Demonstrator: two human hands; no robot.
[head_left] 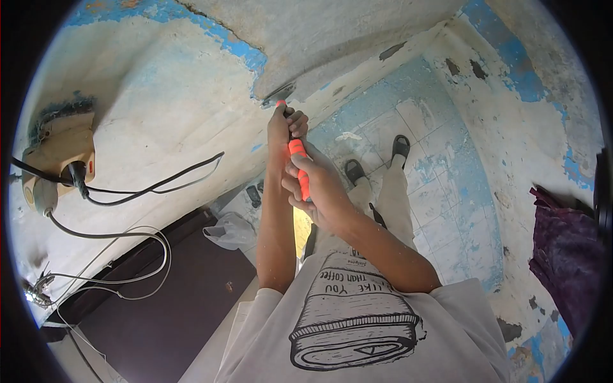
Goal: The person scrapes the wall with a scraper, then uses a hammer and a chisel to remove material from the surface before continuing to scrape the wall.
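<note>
Peeling wall (159,83), orange scraper (299,163) at ledge (332,51)

Single head-worn fisheye view, tilted steeply down the wearer's own torso and printed shirt (357,319) to the tiled floor (440,191), peeling wall (159,96) close at left, edges seemingly vignetted black; no second view to compare.

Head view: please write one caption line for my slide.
Both hands, left hand and right hand, grip an orange-handled tool against a peeling blue-and-white wall.
</note>
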